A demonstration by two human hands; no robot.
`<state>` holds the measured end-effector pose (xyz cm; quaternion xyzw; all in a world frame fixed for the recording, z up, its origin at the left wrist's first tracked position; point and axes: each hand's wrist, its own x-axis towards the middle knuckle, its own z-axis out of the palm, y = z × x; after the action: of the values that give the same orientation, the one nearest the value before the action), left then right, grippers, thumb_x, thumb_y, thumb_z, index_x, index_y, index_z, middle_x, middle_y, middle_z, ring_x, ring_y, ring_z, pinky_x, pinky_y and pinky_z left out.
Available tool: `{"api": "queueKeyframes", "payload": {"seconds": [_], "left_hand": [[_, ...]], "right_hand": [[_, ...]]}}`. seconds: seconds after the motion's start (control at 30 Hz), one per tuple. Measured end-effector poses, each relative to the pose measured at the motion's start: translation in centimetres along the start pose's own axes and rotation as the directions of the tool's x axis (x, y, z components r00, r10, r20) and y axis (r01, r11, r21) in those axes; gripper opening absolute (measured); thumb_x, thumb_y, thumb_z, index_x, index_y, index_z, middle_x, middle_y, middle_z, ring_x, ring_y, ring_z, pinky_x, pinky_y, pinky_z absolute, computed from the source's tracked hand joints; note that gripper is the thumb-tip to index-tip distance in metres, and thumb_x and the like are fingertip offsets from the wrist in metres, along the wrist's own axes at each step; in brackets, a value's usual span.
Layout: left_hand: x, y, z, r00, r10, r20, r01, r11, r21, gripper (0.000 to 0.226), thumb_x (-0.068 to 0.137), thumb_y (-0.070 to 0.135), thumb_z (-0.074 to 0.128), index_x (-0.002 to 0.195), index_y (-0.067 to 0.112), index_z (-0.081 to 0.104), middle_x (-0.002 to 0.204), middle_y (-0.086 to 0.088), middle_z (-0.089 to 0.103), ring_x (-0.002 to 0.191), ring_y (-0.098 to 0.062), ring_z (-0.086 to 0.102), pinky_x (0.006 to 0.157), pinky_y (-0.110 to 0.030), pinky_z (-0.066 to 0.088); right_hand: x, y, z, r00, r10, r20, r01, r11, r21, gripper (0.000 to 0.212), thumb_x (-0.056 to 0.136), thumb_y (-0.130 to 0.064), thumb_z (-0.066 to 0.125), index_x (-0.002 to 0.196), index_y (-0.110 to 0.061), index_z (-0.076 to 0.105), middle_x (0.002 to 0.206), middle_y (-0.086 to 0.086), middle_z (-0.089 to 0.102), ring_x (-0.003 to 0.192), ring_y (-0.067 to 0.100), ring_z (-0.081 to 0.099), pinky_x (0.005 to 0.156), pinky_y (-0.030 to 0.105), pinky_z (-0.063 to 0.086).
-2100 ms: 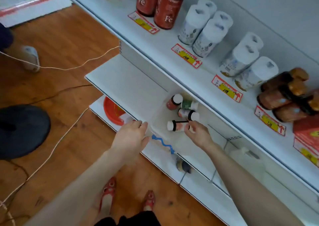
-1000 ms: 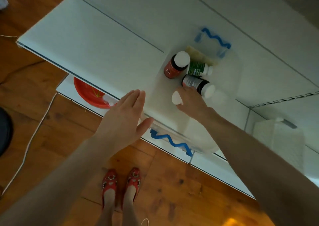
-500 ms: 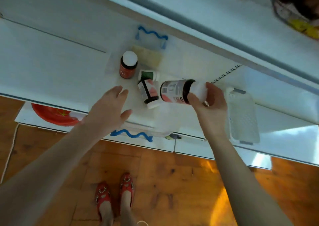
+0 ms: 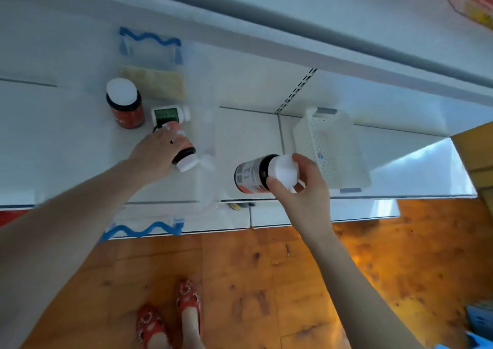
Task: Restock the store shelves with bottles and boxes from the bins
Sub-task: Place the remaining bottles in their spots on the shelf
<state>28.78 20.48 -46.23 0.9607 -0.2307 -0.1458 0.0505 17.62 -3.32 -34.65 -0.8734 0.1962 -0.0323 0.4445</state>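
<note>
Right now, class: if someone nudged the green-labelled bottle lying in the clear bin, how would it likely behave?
The green-labelled bottle lies on its side and looks round, so it would probably roll. The dark red jar close beside it might stop it. It looks rigid, so probably would not flex.

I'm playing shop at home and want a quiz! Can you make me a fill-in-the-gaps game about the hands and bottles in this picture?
1. The right hand holds a bottle by its white ____.
2. The left hand grips a bottle inside the clear ____.
3. The red bottle stands upright, but the green-labelled bottle lies on its ____.
4. The white basket on the shelf looks ____.

Missing words: cap; bin; side; empty
</note>
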Motion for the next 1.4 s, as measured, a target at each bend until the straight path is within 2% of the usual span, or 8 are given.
{"api": "queueKeyframes", "payload": {"seconds": [0.2, 0.4, 0.53, 0.8, 0.9, 1.03, 1.27, 1.4], "left_hand": [[2.6, -0.8, 2.8, 0.984, 0.157, -0.079, -0.139, 0.971, 0.196, 0.06, 0.046, -0.01, 0.078, 0.103, -0.002, 0.062, 0.105, -0.03, 0.056, 0.107, -0.048, 0.052, 0.069, -0.057, 0.048], [2.5, -0.1, 2.3, 0.997, 0.003, -0.071, 0.017, 0.959, 0.285, 0.054, 0.08, 0.015, 0.061, 0.13, 0.023, 0.044, 0.128, -0.014, 0.039, 0.123, -0.033, 0.034, 0.097, -0.042, 0.033], [1.3, -0.2, 1.5, 0.986, -0.145, -0.08, 0.14, 0.988, -0.071, 0.065, 0.074, 0.022, 0.073, 0.132, 0.015, 0.045, 0.121, -0.019, 0.043, 0.115, -0.037, 0.039, 0.093, -0.046, 0.039], [-3.6, 1.1, -2.7, 0.875, -0.424, -0.235, 0.144, 0.691, -0.709, 0.061, 0.063, 0.018, 0.082, 0.116, 0.004, 0.055, 0.104, -0.01, 0.061, 0.095, -0.027, 0.055, 0.072, -0.025, 0.04], [-7.1, 3.0, -5.6, 0.804, -0.521, -0.287, 0.103, 0.597, -0.796, 0.054, 0.068, 0.005, 0.078, 0.116, 0.002, 0.055, 0.093, 0.0, 0.056, 0.074, -0.006, 0.051, 0.058, -0.002, 0.035], [-11.7, 5.1, -8.7, 0.733, -0.605, -0.312, 0.023, 0.48, -0.877, 0.058, 0.066, 0.005, 0.079, 0.119, 0.002, 0.054, 0.092, 0.002, 0.055, 0.071, 0.02, 0.051, 0.063, 0.004, 0.036], [-19.2, 10.5, -11.6, 0.678, -0.698, -0.23, 0.024, 0.333, -0.942, 0.059, 0.065, 0.012, 0.081, 0.118, 0.013, 0.055, 0.091, 0.023, 0.052, 0.087, -0.004, 0.05, 0.067, 0.003, 0.036], [-23.1, 13.3, -13.7, 0.625, -0.763, -0.163, 0.027, 0.229, -0.973, 0.053, 0.068, 0.009, 0.079, 0.113, 0.02, 0.053, 0.096, 0.018, 0.055, 0.099, -0.011, 0.051, 0.081, -0.016, 0.04]], "right_hand": [[-0.6, 2.7, 0.6, 1.0, 0.011, 0.02, -0.011, 1.0, -0.028, 0.054, 0.074, -0.02, 0.074, 0.122, -0.017, 0.052, 0.118, -0.001, 0.057, 0.103, 0.013, 0.055, 0.084, 0.018, 0.046], [-1.3, 3.2, 0.7, 0.999, 0.029, 0.038, -0.027, 0.998, -0.051, 0.055, 0.073, -0.02, 0.075, 0.122, -0.018, 0.051, 0.114, -0.007, 0.054, 0.101, 0.01, 0.053, 0.083, 0.018, 0.045], [-2.3, 3.0, 0.8, 0.998, 0.034, 0.06, -0.03, 0.997, -0.069, 0.056, 0.073, -0.019, 0.075, 0.124, -0.018, 0.05, 0.115, -0.006, 0.052, 0.1, 0.009, 0.051, 0.086, 0.02, 0.045], [-5.8, 1.2, 0.3, 0.996, 0.039, 0.08, -0.035, 0.998, -0.048, 0.057, 0.074, -0.019, 0.075, 0.125, -0.016, 0.049, 0.115, -0.008, 0.049, 0.1, 0.009, 0.049, 0.08, 0.015, 0.041], [-7.0, 0.2, -0.7, 0.996, 0.03, 0.081, -0.028, 0.999, -0.026, 0.057, 0.074, -0.017, 0.075, 0.125, -0.016, 0.049, 0.117, -0.005, 0.051, 0.101, 0.009, 0.049, 0.081, 0.014, 0.041], [-8.2, -1.5, -2.8, 0.996, 0.01, 0.093, -0.008, 1.0, -0.019, 0.056, 0.072, -0.017, 0.076, 0.123, -0.017, 0.052, 0.12, -0.001, 0.055, 0.104, 0.012, 0.051, 0.089, 0.023, 0.045], [-9.9, -5.5, -6.4, 0.971, -0.08, 0.225, 0.087, 0.996, -0.021, 0.054, 0.073, -0.019, 0.075, 0.122, -0.018, 0.051, 0.118, -0.005, 0.053, 0.106, 0.014, 0.052, 0.093, 0.031, 0.048], [-11.4, -8.2, -8.6, 0.933, -0.18, 0.312, 0.182, 0.983, 0.022, 0.05, 0.074, -0.02, 0.074, 0.12, -0.02, 0.053, 0.116, -0.009, 0.053, 0.103, 0.01, 0.053, 0.082, 0.015, 0.045]]}}
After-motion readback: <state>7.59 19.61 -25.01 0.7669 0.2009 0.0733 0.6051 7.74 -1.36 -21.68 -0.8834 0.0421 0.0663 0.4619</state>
